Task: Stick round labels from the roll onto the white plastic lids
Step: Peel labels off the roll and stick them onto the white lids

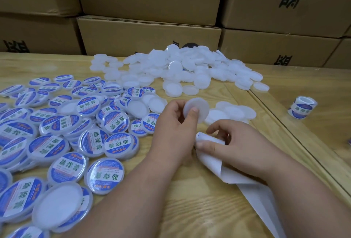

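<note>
Here, in the head view, the left hand [175, 122] holds a blank white lid [196, 111] up off the worktop [199, 209], its grip narrow: thumb across the near face, fingers behind the rim. At about four o'clock from that lid, the right hand [233, 142] pinches the curled end of the white backing strip [252, 190], which trails away toward five o'clock over the worktop edge. A sliver of blue shows at the strip's curled tip, probably the next label starting to lift; too little shows to be sure.

To do this step well, I would bend the backing sharply so the label's edge stands free. Then I would bring the lid's flat face up to it, centre the label by eye before any adhesive touches, and press from the middle outward to keep out bubbles and creases. The left thumb lies on the face that seems due for the label, so it should slide to the rim first.

Finished labelled lids [62, 133] cover the worktop from seven to ten o'clock. The heap of blank lids [180, 68] lies at twelve o'clock, with a few more blank lids [233, 112] just behind the hands. A spare label roll [303, 107] stands at two o'clock, well apart. Cardboard cartons [148, 34] are stacked along the back.
</note>
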Available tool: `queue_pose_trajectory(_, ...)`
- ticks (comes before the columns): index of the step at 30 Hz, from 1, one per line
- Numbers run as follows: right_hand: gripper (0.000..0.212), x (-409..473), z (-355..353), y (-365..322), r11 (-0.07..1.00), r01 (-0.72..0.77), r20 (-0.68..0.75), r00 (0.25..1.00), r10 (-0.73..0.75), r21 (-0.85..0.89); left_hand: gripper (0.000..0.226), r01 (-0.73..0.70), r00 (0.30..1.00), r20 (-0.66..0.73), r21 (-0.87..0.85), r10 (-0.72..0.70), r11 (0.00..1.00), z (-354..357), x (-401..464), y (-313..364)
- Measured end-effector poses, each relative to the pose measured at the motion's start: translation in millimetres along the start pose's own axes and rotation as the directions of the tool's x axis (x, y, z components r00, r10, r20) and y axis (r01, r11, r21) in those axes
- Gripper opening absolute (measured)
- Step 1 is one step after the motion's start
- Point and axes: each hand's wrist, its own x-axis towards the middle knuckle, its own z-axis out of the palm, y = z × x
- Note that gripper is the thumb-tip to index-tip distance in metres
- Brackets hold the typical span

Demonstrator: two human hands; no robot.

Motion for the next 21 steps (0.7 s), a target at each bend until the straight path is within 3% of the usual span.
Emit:
queue_pose_trajectory(5, 0.041, -1, 0, -2, 0.999, -0.008, 0.028, 1.000, 0.009, -0.050, 0.010, 0.004, 0.999, -0.054, -0.074, -0.008, 0.997, -1, 0, 1)
queue_pose_trajectory(9, 0.017, 2, 3, 2, 0.996, 0.061, -0.107, 0.993, -0.054, 0.066, 0.015, 0.079, 0.994, -0.057, -0.164, -0.090, 0.983, -3, 0, 2)
queue_pose_trajectory(14, 0.031, 7, 6, 3, 0.969, 0.219, -0.340, 0.925, -0.167, 0.119, 0.018, 0.142, 0.990, 0.006, -0.108, -0.143, 0.984, -4, -1, 7)
queue_pose_trajectory(18, 0.035, 9, 6, 3, 0.944, 0.287, -0.424, 0.884, -0.196, 0.161, 0.021, 0.168, 0.973, 0.159, -0.006, -0.165, 0.986, -2, -5, 12)
queue_pose_trajectory(21, 0.035, 9, 6, 1, 0.923, 0.347, -0.443, 0.863, -0.244, 0.169, 0.023, 0.152, 0.970, 0.193, 0.006, -0.150, 0.988, -1, -8, 15)
